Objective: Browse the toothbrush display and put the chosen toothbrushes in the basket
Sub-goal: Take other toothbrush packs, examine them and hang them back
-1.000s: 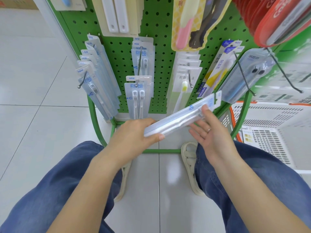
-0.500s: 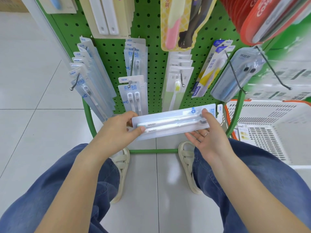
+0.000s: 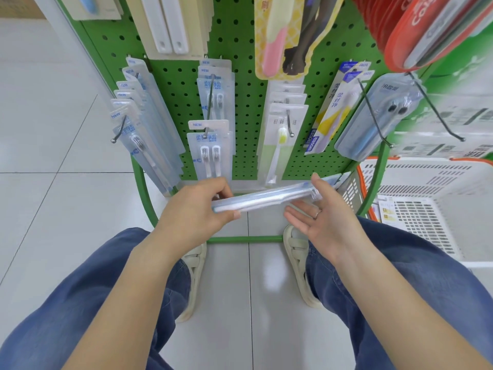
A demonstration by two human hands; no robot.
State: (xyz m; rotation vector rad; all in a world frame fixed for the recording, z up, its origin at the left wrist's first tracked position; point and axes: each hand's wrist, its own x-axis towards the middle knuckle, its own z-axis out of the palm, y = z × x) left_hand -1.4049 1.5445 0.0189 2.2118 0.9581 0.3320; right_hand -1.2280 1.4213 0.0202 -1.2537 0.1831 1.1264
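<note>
A long clear toothbrush pack (image 3: 266, 198) lies nearly edge-on between my hands, in front of the green pegboard display (image 3: 248, 108). My left hand (image 3: 197, 206) grips its left end, thumb below and fingers behind. My right hand (image 3: 320, 220) is at the pack's right end with the palm up and the fingers straight, the thumb resting against the pack. A white basket (image 3: 416, 166) with an orange rim stands on the floor to the right of the display.
Packs of toothbrushes hang on metal hooks (image 3: 118, 132) across the pegboard. The green frame bar (image 3: 245, 239) runs along the floor by my sandals. Red packs (image 3: 426, 28) hang at the upper right. A card lies in the basket (image 3: 386, 212).
The pack has turned from face-up to nearly edge-on. My right hand's fingers have come off it and opened, palm up. My left hand keeps its hold.
</note>
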